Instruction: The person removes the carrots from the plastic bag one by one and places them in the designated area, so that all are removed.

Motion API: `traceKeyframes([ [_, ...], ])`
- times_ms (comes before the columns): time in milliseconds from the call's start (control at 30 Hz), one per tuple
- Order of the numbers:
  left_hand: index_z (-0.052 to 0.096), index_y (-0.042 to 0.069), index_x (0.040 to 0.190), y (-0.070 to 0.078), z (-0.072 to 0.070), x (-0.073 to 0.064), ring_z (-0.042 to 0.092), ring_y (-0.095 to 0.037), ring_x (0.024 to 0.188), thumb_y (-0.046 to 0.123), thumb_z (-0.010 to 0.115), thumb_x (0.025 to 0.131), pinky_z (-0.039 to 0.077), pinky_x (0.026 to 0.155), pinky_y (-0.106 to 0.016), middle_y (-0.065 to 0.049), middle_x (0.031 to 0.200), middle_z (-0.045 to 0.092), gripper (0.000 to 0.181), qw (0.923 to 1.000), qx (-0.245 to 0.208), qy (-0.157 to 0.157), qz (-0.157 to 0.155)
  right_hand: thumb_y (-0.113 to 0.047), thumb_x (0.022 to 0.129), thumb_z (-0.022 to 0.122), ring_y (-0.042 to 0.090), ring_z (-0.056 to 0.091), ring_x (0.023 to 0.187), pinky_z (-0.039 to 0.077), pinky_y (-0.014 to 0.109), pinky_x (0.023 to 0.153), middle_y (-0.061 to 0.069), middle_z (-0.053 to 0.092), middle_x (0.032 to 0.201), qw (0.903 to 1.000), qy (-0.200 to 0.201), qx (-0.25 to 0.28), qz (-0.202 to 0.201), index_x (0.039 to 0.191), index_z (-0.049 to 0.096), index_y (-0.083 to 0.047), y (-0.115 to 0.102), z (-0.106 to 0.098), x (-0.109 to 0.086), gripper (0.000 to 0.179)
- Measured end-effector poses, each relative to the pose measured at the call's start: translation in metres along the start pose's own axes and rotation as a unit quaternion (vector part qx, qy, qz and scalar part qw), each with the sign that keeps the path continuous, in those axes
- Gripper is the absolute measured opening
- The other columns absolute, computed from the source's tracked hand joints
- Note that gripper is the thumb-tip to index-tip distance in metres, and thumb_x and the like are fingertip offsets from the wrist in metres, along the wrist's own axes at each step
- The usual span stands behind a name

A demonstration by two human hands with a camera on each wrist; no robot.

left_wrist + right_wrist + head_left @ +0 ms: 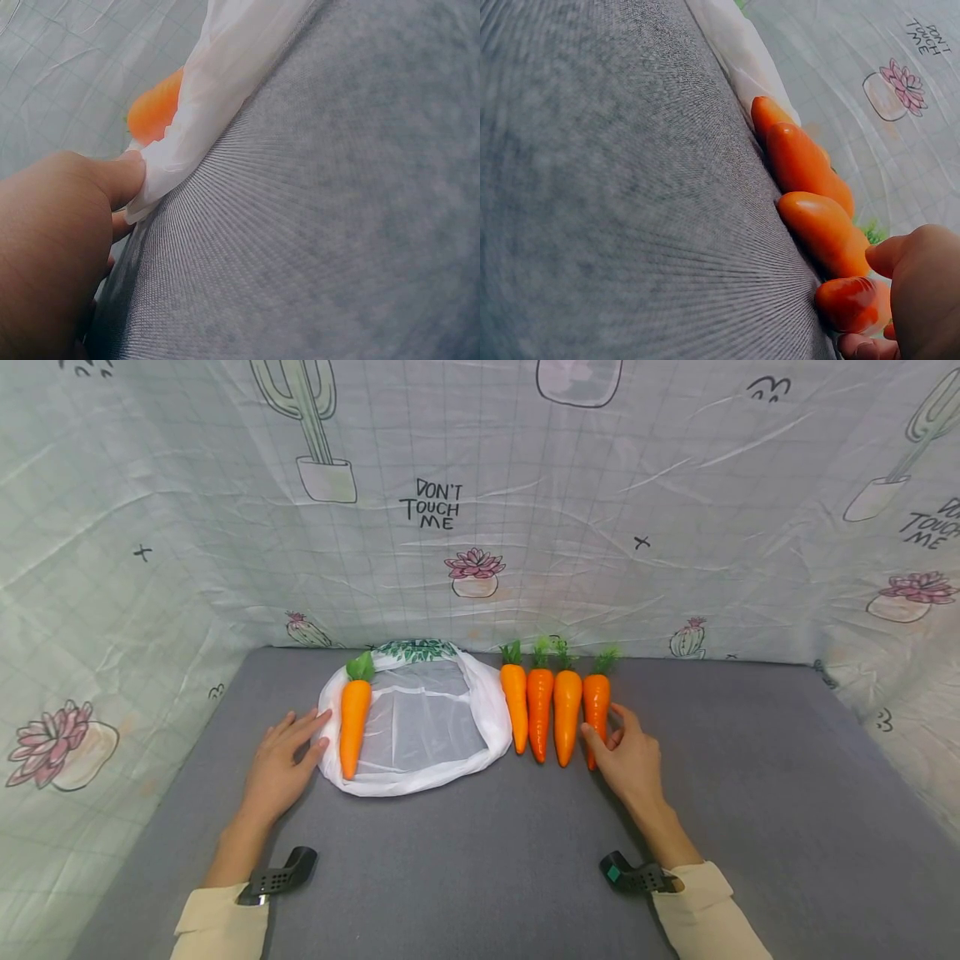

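A white mesh bag (420, 781) lies spread on the grey table with its rim rolled open. One orange carrot (355, 727) with a green leafy top lies along the bag's left side. My left hand (279, 768) touches the bag's left rim with thumb and fingertips, its fingers nearly straight and spread. To the right of the bag several carrots stand in a row, tops pointing away. My right hand (630, 758) grips the rightmost carrot (597, 697), thumb on one side and fingers on the other. In the right wrist view that carrot (847, 304) shows its glossy tip; its top is hidden.
Beside the held one lie an orange carrot (567, 714), a redder carrot (539, 714) and, against the bag, another carrot (514, 702). A patterned cloth (555, 527) hangs behind the grey table (465, 877) and along its sides.
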State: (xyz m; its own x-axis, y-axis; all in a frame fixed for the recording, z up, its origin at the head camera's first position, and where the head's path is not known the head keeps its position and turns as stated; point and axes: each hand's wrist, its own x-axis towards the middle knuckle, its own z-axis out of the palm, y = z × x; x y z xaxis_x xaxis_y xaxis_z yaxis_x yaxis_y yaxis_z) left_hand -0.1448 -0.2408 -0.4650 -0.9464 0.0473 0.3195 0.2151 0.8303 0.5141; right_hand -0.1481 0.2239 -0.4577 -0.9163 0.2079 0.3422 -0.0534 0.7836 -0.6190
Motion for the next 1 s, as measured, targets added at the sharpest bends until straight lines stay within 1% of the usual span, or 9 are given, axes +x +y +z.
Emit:
traceKeyframes([
  [300,0.052,0.009,0.138,0.0029,-0.0016,-0.0004,0.026,-0.048,0.135,0.023,0.056,0.097,0.009,0.110,-0.061,-0.023,0.140,0.045,0.044,1.0000,-0.001,-0.002,0.001,-0.043,0.090,0.064,0.019,0.046,0.052,0.040,0.034,0.055,0.004,0.051,0.064,0.9999,0.010,-0.003,0.006,0.130,0.052,-0.002,-0.0010,0.0004,-0.0005,0.059],
  [533,0.054,0.008,0.135,0.0031,-0.0008,-0.0005,0.029,-0.050,0.133,0.019,0.058,0.095,0.012,0.109,-0.064,-0.024,0.137,0.048,0.042,0.9997,-0.008,0.012,0.017,-0.040,0.091,0.063,0.019,0.048,0.053,0.041,0.034,0.057,0.006,0.054,0.065,0.9993,0.029,0.020,0.010,0.130,0.054,-0.002,-0.0015,-0.0005,-0.0013,0.055],
  [633,0.054,0.008,0.136,0.0029,-0.0008,-0.0007,0.028,-0.050,0.133,0.020,0.057,0.096,0.011,0.109,-0.063,-0.024,0.138,0.048,0.042,0.9998,-0.007,0.011,0.017,-0.038,0.091,0.062,0.019,0.048,0.053,0.041,0.034,0.056,0.006,0.055,0.065,0.9988,0.039,0.026,0.014,0.128,0.055,-0.002,-0.0015,-0.0011,-0.0014,0.052],
  [833,0.054,0.008,0.136,0.0006,0.0002,-0.0009,0.028,-0.049,0.134,0.021,0.057,0.096,0.011,0.109,-0.063,-0.024,0.138,0.048,0.042,0.9998,-0.006,0.008,0.016,-0.036,0.090,0.063,0.019,0.048,0.051,0.042,0.034,0.056,0.005,0.054,0.064,0.9974,0.061,0.037,0.006,0.125,0.057,-0.001,-0.0027,-0.0036,-0.0007,0.050],
  [1000,0.054,0.009,0.136,-0.0008,0.0011,-0.0006,0.029,-0.050,0.133,0.021,0.058,0.096,0.012,0.109,-0.063,-0.023,0.138,0.048,0.042,0.9997,-0.006,0.011,0.020,-0.035,0.091,0.062,0.019,0.046,0.049,0.041,0.034,0.053,0.005,0.053,0.063,0.9968,0.070,0.039,0.002,0.126,0.057,-0.001,-0.0043,-0.0060,0.0005,0.049],
])
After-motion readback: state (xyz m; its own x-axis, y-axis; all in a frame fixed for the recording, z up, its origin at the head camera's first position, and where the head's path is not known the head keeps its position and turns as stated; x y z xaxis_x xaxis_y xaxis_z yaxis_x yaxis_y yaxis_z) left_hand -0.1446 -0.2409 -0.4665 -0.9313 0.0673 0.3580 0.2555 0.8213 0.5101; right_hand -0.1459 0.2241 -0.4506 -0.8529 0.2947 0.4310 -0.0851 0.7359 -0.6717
